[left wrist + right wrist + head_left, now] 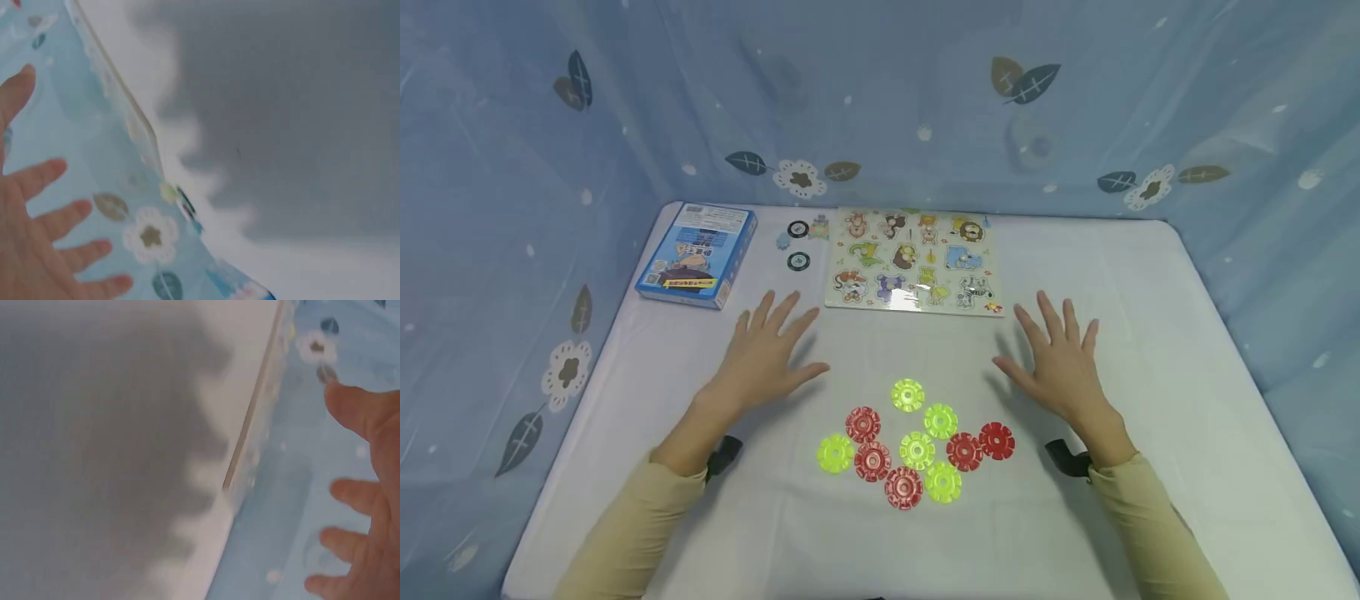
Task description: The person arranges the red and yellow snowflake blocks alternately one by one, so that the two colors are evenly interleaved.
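Two hands — left point(762, 357), right point(1063, 373) — hover empty, fingers spread; a low inward sweep could scatter the discs point(917, 438).

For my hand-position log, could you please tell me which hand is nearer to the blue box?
Left: the left hand is right of the blue box and closer to the person; the right hand is much farther right.

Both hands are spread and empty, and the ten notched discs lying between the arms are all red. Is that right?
Not quite on the colour: the head view shows five red discs and five yellow-green discs. The rest holds: the left hand and right hand are both spread and empty.
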`<control>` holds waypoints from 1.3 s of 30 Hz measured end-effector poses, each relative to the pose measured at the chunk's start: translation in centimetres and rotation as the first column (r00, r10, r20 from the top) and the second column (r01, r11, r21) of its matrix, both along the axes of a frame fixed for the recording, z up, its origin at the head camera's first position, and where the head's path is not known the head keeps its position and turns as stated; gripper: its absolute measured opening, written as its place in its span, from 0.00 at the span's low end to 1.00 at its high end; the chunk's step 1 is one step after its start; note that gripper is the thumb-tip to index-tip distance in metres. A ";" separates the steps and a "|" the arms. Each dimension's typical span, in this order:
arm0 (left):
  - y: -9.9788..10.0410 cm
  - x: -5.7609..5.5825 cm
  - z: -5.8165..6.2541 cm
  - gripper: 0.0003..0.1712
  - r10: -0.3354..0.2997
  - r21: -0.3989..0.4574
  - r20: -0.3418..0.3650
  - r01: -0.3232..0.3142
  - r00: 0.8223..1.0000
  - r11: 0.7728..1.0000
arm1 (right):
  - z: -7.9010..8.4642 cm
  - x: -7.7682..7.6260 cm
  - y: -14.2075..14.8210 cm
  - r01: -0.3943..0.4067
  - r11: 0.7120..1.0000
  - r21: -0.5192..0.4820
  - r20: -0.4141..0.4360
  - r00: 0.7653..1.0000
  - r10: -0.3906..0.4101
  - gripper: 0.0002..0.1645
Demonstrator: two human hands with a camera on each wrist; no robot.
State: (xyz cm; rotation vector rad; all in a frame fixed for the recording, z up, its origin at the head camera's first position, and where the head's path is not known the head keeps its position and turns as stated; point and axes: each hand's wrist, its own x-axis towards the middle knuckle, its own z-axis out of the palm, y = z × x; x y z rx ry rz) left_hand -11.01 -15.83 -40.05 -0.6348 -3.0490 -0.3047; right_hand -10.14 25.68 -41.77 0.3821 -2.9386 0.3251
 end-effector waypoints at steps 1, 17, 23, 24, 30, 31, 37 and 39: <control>0.4 0.1 0.0 0.45 -0.052 0.004 -0.001 0.052 0.999 0.999 | 0.0 -0.1 -0.5 -0.039 0.999 0.010 0.011 0.999 0.039 0.48; 7.9 4.5 -1.8 0.25 -0.319 -0.075 0.165 0.335 0.933 0.939 | -0.1 -0.2 -8.7 -0.568 0.823 -0.015 0.254 0.794 0.552 0.30; 8.8 5.7 -2.1 0.28 -0.276 -0.074 0.165 0.291 0.947 0.954 | -0.2 -0.3 -10.7 -0.590 0.807 -0.005 0.346 0.757 0.555 0.29; 8.8 5.9 -2.1 0.28 -0.264 -0.065 0.177 0.279 0.948 0.958 | -0.2 -0.3 -11.0 -0.593 0.805 -0.005 0.359 0.751 0.555 0.28; 8.4 6.8 -1.8 0.35 -0.193 -0.014 0.263 0.203 0.945 0.979 | -0.2 0.0 -11.6 -0.589 0.808 0.000 0.391 0.744 0.543 0.25; 8.4 7.0 -1.8 0.35 -0.186 -0.006 0.272 0.195 0.944 0.981 | -0.2 0.0 -11.6 -0.586 0.810 0.005 0.391 0.747 0.538 0.25; 8.6 7.2 -1.6 0.29 -0.185 0.049 0.303 0.178 0.935 0.983 | -0.3 0.0 -11.5 -0.585 0.811 0.009 0.379 0.752 0.538 0.25; 8.8 7.1 -1.7 0.28 -0.191 0.057 0.300 0.183 0.935 0.982 | -0.4 0.0 -11.5 -0.584 0.812 0.006 0.377 0.753 0.539 0.25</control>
